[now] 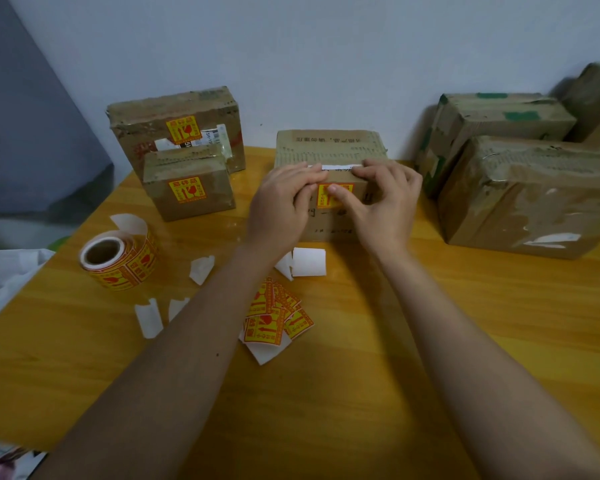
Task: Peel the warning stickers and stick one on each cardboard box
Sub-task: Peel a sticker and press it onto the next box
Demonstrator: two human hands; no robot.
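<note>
In the head view, both hands are working on the middle cardboard box [329, 150], pressing a yellow warning sticker [333, 195] onto the face that looks toward the person. The left hand [284, 199] is lying with its fingers close together and fairly straight, their tips resting along the box's top front edge, just left of the sticker. The right hand [385, 199] is arching over the same edge, fingers loosely spread, while its thumb [343, 194] is pressing flat on the sticker's middle. Neither hand is pinching anything.

To do this step well, I judge the thumb should be sweeping outward from the middle toward each corner, so no air stays trapped, while the left fingers are bracing the box against sliding back.

Left of the left fingers, two boxes [187, 188] are already wearing stickers; right of the right fingers, larger boxes [527, 199] are showing none. Below the wrists, loose stickers [274, 317] and white backing scraps [309, 261] are lying on the table [361, 393], with the sticker roll [118, 258] farther left.
</note>
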